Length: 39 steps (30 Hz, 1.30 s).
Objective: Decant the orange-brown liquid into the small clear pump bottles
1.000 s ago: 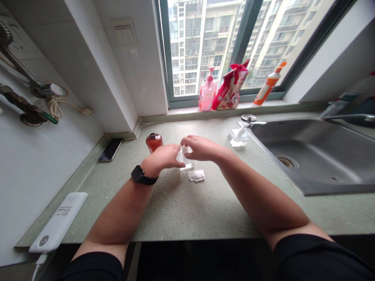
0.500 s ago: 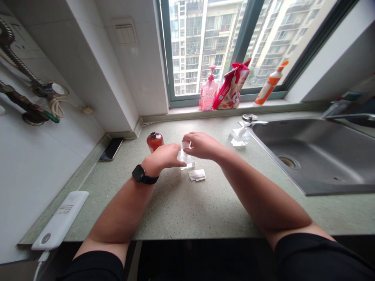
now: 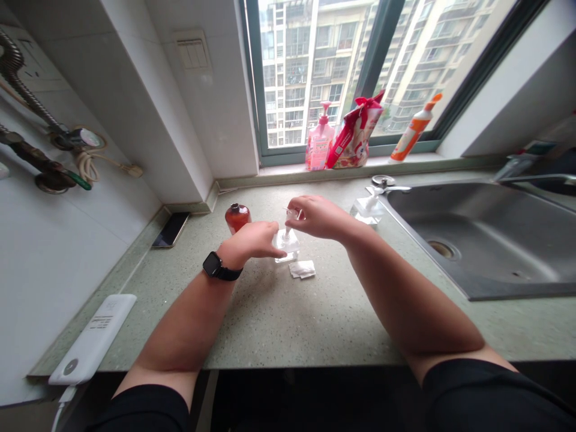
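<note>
On the counter stands a clear, square bottle (image 3: pixel 287 243), upright, with my left hand (image 3: pixel 252 243) around its left side, thumb at the front. My right hand (image 3: pixel 312 217) pinches a small whitish pump top (image 3: pixel 288 228) over the bottle's mouth; fingers partly cover it, and whether it is seated cannot be made out. Just behind my left hand is a reddish-brown bottle (image 3: pixel 237 217) with an uncapped neck. A small folded white piece (image 3: pixel 302 269), like paper or film, lies in front of the clear bottle.
A second clear bottle with a white pump (image 3: pixel 369 207) stands beside the steel sink (image 3: pixel 459 294). On the left are a phone (image 3: pixel 171 230) and a white power bank (image 3: pixel 92 339) with a cable. A pink pump bottle (image 3: pixel 320 144), a red bag and an orange-white bottle line the sill.
My right hand has shifted slightly right and up at the bottle's top, so the whitish piece and the bottle's upper part show more. My left hand stays in place.
</note>
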Motion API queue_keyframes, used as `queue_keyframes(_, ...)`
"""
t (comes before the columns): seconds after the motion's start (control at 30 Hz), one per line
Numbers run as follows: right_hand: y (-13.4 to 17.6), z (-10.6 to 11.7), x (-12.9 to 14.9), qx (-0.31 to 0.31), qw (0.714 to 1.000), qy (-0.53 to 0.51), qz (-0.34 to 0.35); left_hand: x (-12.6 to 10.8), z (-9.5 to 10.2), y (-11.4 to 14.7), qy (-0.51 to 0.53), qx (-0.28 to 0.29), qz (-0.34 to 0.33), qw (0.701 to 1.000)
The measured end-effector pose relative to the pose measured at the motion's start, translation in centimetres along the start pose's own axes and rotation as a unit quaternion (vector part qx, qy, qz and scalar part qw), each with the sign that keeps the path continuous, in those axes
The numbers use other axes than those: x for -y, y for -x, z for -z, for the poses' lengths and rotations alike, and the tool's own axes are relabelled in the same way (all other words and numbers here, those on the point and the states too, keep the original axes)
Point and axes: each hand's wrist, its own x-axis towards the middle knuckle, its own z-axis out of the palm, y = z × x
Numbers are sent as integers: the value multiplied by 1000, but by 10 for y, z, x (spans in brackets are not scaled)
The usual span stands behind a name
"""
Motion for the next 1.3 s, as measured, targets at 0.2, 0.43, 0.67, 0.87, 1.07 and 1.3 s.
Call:
queue_keyframes(0.2, 6, 18, -7, 13, 999, 5, -38, -1, 7, 4, -40, -28, 12, 999)
queue_keyframes(0.43, 9, 33, -20, -18, 998, -11, -53, -4, 6, 4, -62, -44, 10, 997)
queue_keyframes(0.67, 12, 37, -20, -43, 997, -43, -43, -6, 4, 2, -81, -46, 20, 995)
queue_keyframes(0.87, 10, 33, -22, -28, 998, -38, -34, -6, 3, 2, -80, -48, 23, 995)
queue_keyframes(1.07, 10, 34, -24, -25, 998, -50, -35, -5, 2, 1, -67, -41, 27, 997)
queue_keyframes(1.3, 6, 30, -30, -24, 998, -23, -59, -6, 2, 1, -72, -37, 30, 996)
